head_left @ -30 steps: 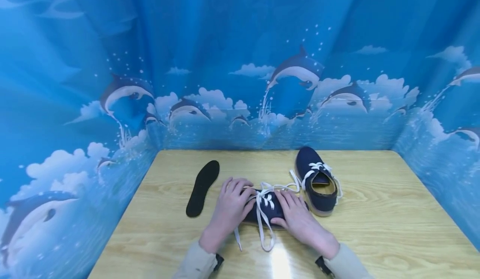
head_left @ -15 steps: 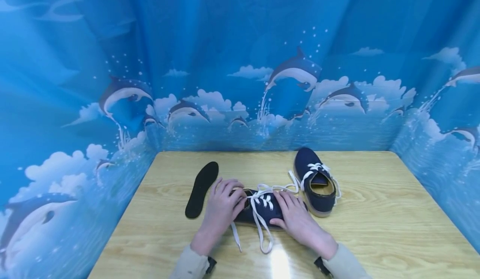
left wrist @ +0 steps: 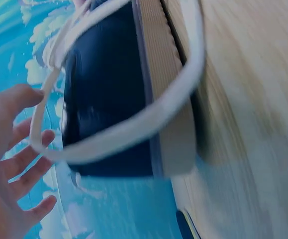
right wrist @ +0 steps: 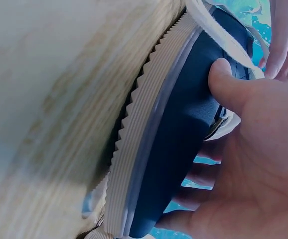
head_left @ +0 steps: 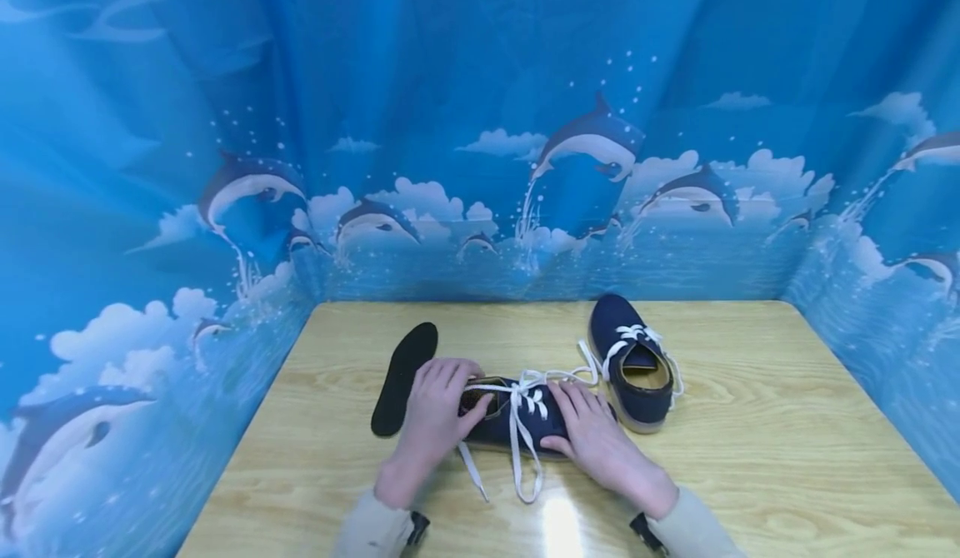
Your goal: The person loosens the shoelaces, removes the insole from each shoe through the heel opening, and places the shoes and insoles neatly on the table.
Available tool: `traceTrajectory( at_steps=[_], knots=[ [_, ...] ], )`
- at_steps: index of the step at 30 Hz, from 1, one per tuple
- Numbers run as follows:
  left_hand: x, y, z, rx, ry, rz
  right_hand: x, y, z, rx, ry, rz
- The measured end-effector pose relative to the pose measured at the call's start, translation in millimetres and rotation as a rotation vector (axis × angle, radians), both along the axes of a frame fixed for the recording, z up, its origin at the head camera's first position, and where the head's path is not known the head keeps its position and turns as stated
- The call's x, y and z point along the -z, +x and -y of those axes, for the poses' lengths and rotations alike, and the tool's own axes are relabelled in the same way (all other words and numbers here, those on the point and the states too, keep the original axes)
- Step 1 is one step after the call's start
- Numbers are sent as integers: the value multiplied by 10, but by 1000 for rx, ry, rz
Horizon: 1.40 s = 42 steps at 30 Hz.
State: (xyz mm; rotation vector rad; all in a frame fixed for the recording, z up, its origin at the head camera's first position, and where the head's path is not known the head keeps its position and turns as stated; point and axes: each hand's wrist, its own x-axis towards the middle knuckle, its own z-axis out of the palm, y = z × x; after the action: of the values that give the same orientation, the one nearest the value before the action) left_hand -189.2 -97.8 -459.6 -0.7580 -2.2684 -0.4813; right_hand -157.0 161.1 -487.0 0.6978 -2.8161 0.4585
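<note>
A navy lace-up shoe (head_left: 491,435) lies on the table with its toe to the right and its heel to the left. My right hand (head_left: 600,441) grips its front part, thumb on the near side (right wrist: 223,74) and fingers on the far side. Around the shoe's opening, my left hand (head_left: 437,408) has its thumb and fingers spread apart. A white shoelace (left wrist: 119,132) loops past the left thumb tip and across the heel; whether they touch, I cannot tell. More of the white lace (head_left: 517,441) hangs down the near side onto the table.
Behind and to the right stands the matching navy shoe (head_left: 615,321), its white laces threaded. A black insole (head_left: 405,379) lies to the left of my left hand. A blue dolphin curtain (head_left: 480,125) encloses the wooden table (head_left: 787,425).
My left hand has shifted left from the laces toward the heel, and its thumb has spread from the fingers, uncovering the shoe's opening. The right hand stays in place.
</note>
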Motion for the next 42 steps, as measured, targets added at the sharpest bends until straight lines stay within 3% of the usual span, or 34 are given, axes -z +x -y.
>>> traceTrajectory(
  at_steps=[5, 14, 23, 29, 33, 37, 42],
  knots=[
    [2, -11, -177, 49, -47, 77, -6, -9, 0, 1, 8, 0],
    [47, -43, -301, 43, -32, 69, -7, -14, -2, 1, 17, 35],
    [-67, -77, -137, 28, -17, -11, -11, -8, 1, 9, 19, 48],
    [-229, -106, 72, -43, 110, -91, -1, -10, -3, 10, 14, 35],
    [-275, -120, 136, -57, 157, -99, 2, -11, -8, 14, 10, 29],
    [-230, -124, 100, -41, 88, -78, 8, -12, -8, 7, 5, 29],
    [-122, -108, -40, 18, -16, 12, 5, -11, 2, -3, 4, 14]
  ],
)
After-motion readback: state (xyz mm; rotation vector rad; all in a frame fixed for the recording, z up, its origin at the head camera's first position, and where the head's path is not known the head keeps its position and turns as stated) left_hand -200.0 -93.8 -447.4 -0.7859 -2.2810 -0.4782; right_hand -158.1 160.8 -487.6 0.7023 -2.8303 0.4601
